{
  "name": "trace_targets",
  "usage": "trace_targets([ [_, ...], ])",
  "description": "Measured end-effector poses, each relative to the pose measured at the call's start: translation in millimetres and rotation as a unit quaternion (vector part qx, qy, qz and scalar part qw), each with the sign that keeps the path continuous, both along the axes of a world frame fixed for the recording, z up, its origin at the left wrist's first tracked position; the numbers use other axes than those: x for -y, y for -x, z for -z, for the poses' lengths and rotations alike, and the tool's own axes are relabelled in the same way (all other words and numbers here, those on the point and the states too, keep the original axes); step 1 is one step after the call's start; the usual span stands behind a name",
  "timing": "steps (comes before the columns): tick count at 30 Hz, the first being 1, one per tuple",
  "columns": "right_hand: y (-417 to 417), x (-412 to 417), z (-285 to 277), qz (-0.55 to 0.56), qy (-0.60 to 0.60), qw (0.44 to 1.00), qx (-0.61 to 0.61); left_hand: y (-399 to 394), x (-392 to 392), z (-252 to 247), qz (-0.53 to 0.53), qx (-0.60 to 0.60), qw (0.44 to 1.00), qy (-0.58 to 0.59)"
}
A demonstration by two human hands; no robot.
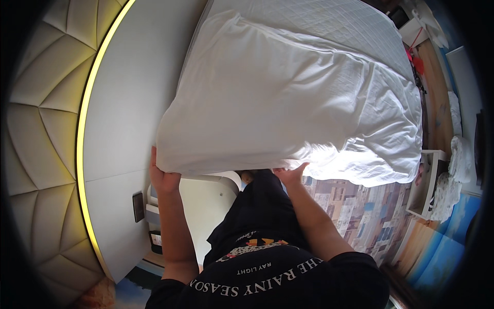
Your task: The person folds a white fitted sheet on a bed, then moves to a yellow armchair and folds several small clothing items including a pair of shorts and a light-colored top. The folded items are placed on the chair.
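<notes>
A white fitted sheet [262, 92] lies wrinkled over the near part of a mattress; beyond its folded edge shows the quilted white mattress surface [320, 19]. At the near left corner, my left hand [165, 175] grips the covered edge, its fingers partly hidden beneath. My right hand [290, 174] is at the near edge, right of the middle, with the thumb raised and the other fingers under the fabric. Bright light falls on the sheet just right of that hand.
On the left stand a grey headboard panel [127, 96] with a yellow light strip [80, 127] and a padded wall. A pale bedside cabinet [204, 201] stands below the near edge. At the right are a white open-fronted shelf unit [440, 185] and crumpled white fabric [457, 162].
</notes>
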State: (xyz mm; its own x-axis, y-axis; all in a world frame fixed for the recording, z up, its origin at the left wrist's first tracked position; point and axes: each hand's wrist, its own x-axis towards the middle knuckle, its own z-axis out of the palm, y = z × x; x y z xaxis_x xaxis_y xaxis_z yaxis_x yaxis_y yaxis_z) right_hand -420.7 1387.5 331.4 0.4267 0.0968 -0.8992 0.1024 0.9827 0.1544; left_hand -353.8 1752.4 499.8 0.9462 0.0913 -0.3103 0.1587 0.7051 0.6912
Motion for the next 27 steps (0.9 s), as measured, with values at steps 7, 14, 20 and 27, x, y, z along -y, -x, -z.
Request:
trace_targets([
  [7, 13.8, -41.2, 69.9, -0.054, 0.0, 0.995, 0.088, -2.8, 5.1, -37.1, -0.055, -0.043, 0.946, 0.318],
  [14, 28.4, 22.6, 85.1, 0.145, -0.007, 0.989, 0.007, 8.8, 10.1, -34.6, -0.06, -0.015, 0.969, 0.24],
  [20, 129.3, 167.5, 99.1, 0.078, 0.165, 0.975, 0.126, 37.7, -14.2, 61.1, -0.113, -0.062, 0.989, 0.068],
  [27, 231.4, 219.2, 65.5, 0.009, 0.233, 0.971, 0.056, 152.6, -16.3, 196.1, -0.197, -0.225, 0.954, 0.03],
])
